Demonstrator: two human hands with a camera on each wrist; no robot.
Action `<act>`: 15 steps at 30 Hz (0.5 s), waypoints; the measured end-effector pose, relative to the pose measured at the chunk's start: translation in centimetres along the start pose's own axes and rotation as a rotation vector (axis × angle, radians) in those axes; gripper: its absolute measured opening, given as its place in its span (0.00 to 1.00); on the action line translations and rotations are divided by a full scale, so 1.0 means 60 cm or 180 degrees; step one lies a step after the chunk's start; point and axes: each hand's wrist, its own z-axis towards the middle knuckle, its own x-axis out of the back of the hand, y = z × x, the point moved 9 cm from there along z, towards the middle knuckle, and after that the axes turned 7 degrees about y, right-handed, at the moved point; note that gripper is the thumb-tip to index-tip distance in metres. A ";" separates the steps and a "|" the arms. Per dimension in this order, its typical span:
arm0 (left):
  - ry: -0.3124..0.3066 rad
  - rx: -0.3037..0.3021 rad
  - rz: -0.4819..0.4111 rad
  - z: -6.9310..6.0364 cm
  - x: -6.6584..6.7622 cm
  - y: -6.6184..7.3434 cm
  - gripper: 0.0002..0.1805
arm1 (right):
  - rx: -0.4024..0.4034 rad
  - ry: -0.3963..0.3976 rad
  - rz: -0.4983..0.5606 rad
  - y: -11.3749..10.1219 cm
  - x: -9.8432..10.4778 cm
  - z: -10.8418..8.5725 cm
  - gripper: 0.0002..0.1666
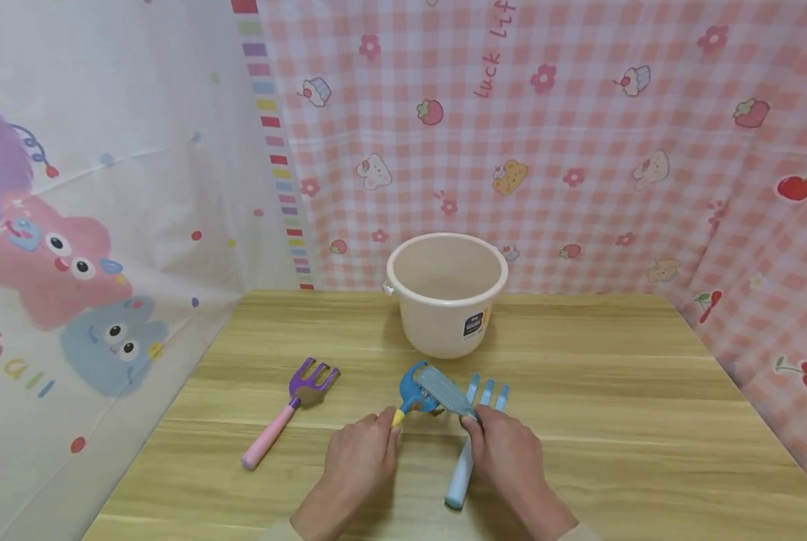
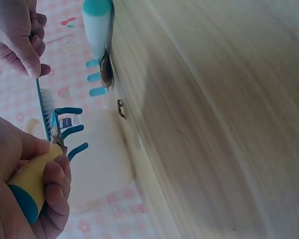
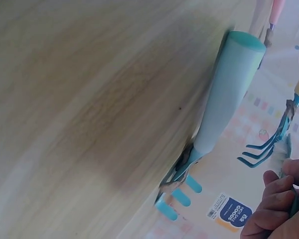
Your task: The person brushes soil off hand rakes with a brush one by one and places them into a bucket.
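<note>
In the head view my left hand grips the yellow handle of a small blue rake, its tines pointing away from me. My right hand holds a teal brush, whose white bristles touch the blue rake's head. Brown bits cling to the rake's neck in the right wrist view. Beneath the right hand, a light blue rake lies on the table, with brown matter near its neck.
A purple rake with a pink handle lies at the left of the wooden table. Toward the back stands a cream bucket. A small brown piece lies on the table. Printed cloths hang behind and at both sides.
</note>
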 end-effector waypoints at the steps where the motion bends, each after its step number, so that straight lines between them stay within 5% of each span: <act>1: -0.0008 0.0007 -0.0006 0.000 0.000 0.000 0.11 | -0.0011 -0.0021 0.0000 0.001 -0.001 0.001 0.14; 15: -0.0015 0.0004 0.0006 0.001 0.002 0.000 0.12 | -0.0010 0.0061 0.0145 0.007 0.006 0.010 0.14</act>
